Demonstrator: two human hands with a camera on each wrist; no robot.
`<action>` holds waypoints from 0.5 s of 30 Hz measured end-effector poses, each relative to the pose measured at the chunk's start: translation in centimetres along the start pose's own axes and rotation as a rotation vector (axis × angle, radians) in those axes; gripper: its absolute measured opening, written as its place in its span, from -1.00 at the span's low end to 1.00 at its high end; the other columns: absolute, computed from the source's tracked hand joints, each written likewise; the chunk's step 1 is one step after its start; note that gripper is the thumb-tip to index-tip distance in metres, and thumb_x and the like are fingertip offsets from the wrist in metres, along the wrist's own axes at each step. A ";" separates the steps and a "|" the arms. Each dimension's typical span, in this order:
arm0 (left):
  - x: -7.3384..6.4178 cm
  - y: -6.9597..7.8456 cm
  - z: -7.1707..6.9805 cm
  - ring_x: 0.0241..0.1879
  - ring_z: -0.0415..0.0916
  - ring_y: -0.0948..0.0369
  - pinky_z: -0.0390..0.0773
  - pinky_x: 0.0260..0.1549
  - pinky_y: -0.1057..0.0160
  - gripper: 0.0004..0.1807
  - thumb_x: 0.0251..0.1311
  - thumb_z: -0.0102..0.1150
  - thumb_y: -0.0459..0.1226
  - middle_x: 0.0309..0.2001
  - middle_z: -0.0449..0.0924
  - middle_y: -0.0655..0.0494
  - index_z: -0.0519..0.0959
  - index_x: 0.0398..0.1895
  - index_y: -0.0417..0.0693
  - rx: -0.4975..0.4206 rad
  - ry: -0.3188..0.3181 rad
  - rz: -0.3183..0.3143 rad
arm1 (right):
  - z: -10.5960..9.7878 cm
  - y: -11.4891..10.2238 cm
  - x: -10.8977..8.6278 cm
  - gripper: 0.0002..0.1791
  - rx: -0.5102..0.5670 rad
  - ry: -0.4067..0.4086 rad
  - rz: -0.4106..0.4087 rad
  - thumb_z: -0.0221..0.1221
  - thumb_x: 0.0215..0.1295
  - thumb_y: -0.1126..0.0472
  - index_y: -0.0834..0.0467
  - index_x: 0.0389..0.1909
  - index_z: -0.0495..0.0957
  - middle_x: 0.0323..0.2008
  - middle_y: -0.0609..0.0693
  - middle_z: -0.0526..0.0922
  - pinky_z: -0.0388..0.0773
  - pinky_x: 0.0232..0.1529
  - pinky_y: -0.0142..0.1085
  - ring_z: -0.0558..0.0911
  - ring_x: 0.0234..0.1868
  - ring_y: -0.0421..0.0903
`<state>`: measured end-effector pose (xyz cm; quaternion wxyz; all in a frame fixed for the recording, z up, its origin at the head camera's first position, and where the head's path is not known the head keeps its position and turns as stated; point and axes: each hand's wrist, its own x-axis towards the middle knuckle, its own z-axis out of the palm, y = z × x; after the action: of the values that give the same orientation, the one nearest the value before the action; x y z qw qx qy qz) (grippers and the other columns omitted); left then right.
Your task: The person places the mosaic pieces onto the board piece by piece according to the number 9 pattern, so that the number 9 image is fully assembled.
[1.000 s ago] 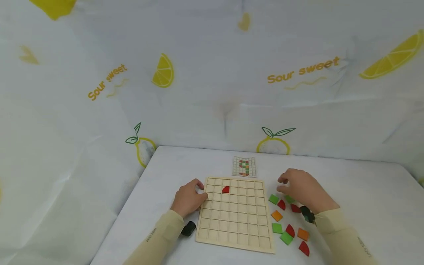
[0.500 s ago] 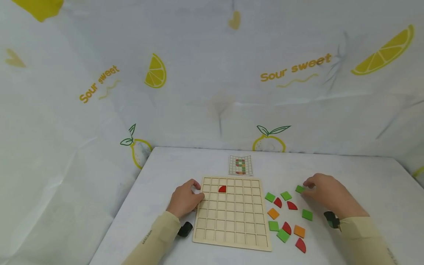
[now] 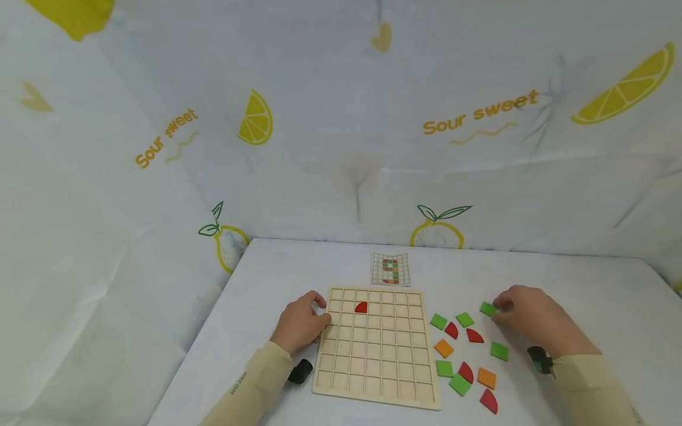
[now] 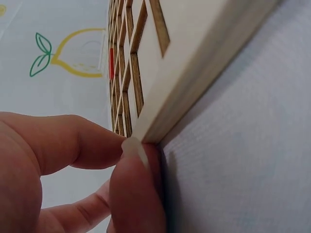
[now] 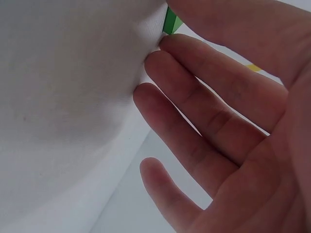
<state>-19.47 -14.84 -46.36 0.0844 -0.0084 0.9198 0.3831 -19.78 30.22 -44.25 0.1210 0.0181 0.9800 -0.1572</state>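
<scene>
A square wooden grid board [image 3: 373, 378] lies on the table with one red quarter-circle tile [image 3: 361, 307] in a cell of its second row. My left hand [image 3: 299, 322] holds the board's left side. In the left wrist view the thumb [image 4: 136, 189] and index finger [image 4: 90, 143] meet at the board's edge. To the right of the loose tiles, my right hand [image 3: 524, 315] pinches the right side of a green square tile [image 3: 487, 309] at the table surface. Only a sliver of that green tile [image 5: 170, 20] shows in the right wrist view, by the thumb and index fingertip.
Several loose tiles lie between board and right hand: green squares such as one green tile [image 3: 499, 351], red quarter circles like one red piece [image 3: 489, 401], and orange squares including one orange tile [image 3: 487, 377]. A pattern card [image 3: 391, 269] lies behind the board.
My right hand has moved right from above the tiles beside the board to the far green tile, uncovering other green tiles. My left hand stays at the board's edge.
</scene>
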 end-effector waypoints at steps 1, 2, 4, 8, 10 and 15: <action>0.0 0.0 0.0 -0.63 0.54 0.22 0.43 -0.55 0.24 -0.75 0.29 0.32 -0.22 -0.56 0.60 0.11 0.60 0.00 -0.03 -0.002 0.003 0.002 | 0.0 0.0 0.0 -0.55 0.001 0.000 -0.003 0.52 0.24 0.15 0.38 0.02 0.73 -0.08 0.30 0.75 0.64 0.12 0.28 0.66 -0.01 0.30; -0.1 0.1 0.0 -0.64 0.54 0.21 0.43 -0.55 0.24 -0.75 0.29 0.32 -0.23 -0.56 0.60 0.11 0.61 -0.01 -0.03 -0.004 0.005 0.000 | 0.0 0.0 0.1 -0.55 0.001 0.002 -0.003 0.52 0.24 0.15 0.38 0.02 0.73 -0.07 0.30 0.75 0.64 0.12 0.28 0.66 0.00 0.30; -0.1 0.0 0.1 -0.64 0.54 0.22 0.44 -0.55 0.24 -0.76 0.28 0.33 -0.23 -0.56 0.61 0.11 0.61 -0.02 -0.04 -0.010 0.009 0.001 | 0.1 0.0 0.1 -0.54 0.004 -0.001 -0.011 0.53 0.24 0.15 0.38 0.03 0.73 -0.07 0.30 0.76 0.65 0.12 0.27 0.66 0.00 0.30; -0.2 0.0 0.2 -0.65 0.55 0.22 0.45 -0.55 0.23 -0.76 0.26 0.33 -0.24 -0.55 0.61 0.11 0.61 -0.04 -0.05 -0.014 0.015 0.008 | 0.2 0.1 0.2 -0.54 0.008 -0.010 -0.007 0.54 0.23 0.15 0.38 0.03 0.73 -0.06 0.30 0.76 0.65 0.12 0.26 0.67 0.00 0.30; -0.1 0.1 0.2 -0.65 0.55 0.22 0.45 -0.54 0.23 -0.76 0.25 0.33 -0.24 -0.54 0.62 0.11 0.62 -0.04 -0.06 -0.010 0.020 0.012 | 0.2 0.1 0.2 -0.55 0.010 -0.006 -0.009 0.53 0.23 0.16 0.37 0.02 0.73 -0.07 0.29 0.76 0.66 0.11 0.25 0.67 -0.01 0.28; 0.0 0.2 0.1 -0.63 0.56 0.22 0.46 -0.52 0.23 -0.76 0.25 0.34 -0.23 -0.51 0.62 0.12 0.63 -0.05 -0.07 0.001 0.033 0.022 | 0.0 0.1 0.3 -0.56 0.018 0.006 -0.009 0.52 0.24 0.16 0.37 0.01 0.73 -0.08 0.29 0.76 0.64 0.11 0.27 0.66 -0.02 0.27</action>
<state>-19.51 -14.66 -46.27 0.0650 -0.0045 0.9213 0.3834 -20.05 30.29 -44.37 0.1173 0.0151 0.9789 -0.1667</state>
